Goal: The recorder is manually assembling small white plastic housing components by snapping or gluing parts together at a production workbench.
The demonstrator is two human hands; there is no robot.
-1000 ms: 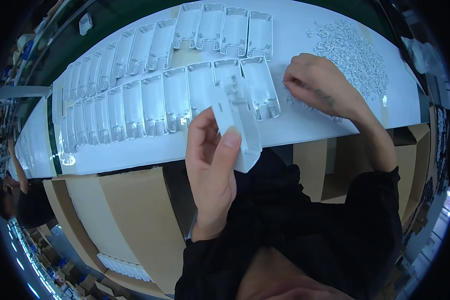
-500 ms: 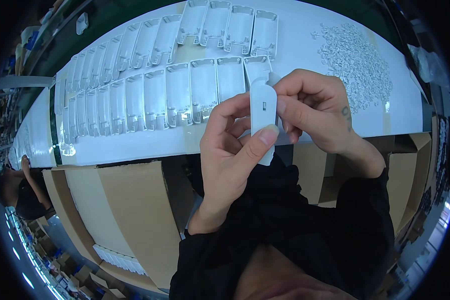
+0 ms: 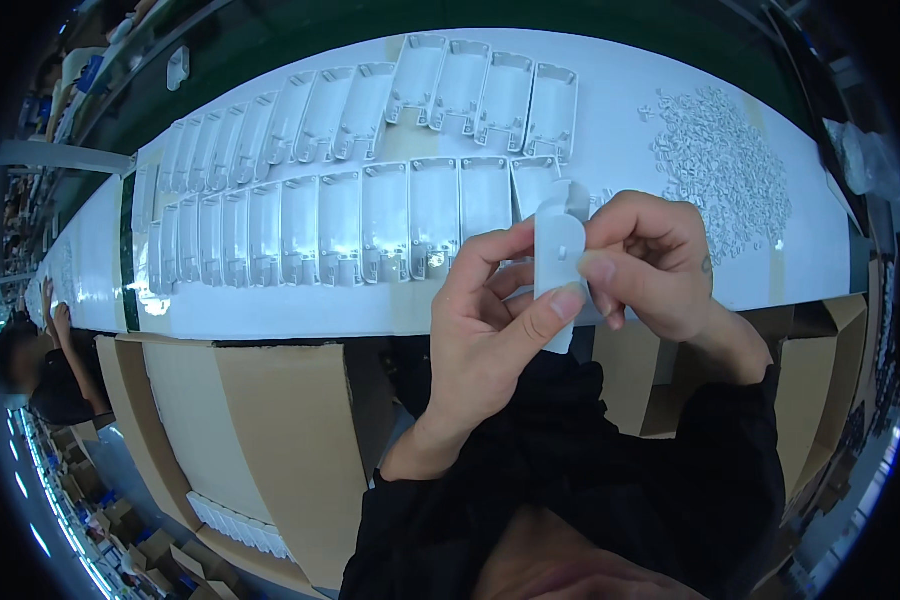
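My left hand (image 3: 495, 330) is closed round a narrow white plastic housing (image 3: 554, 270), thumb on its front face and fingers behind. The housing stands nearly upright, with a rounded top end and a small slot in its face. At its upper right edge my right hand (image 3: 655, 265) is closed, thumb and forefinger pinched together against the housing. Whatever small thing may be between those fingertips is hidden. Just beyond my hands, two rows of similar open white housings (image 3: 361, 225) lie on the white table (image 3: 370, 318), hollow side up.
A heap of small clear plastic pieces (image 3: 720, 170) lies at the table's right. Open cardboard boxes (image 3: 280, 430) stand below the table's near edge on both sides; the left one holds a row of white parts (image 3: 238, 525). Another person (image 3: 55, 370) works at the far left.
My view has shifted, so table and hands sit lower and more to the right. The housing has turned slightly, and its slot, dark before, looks pale. Both hands keep their hold.
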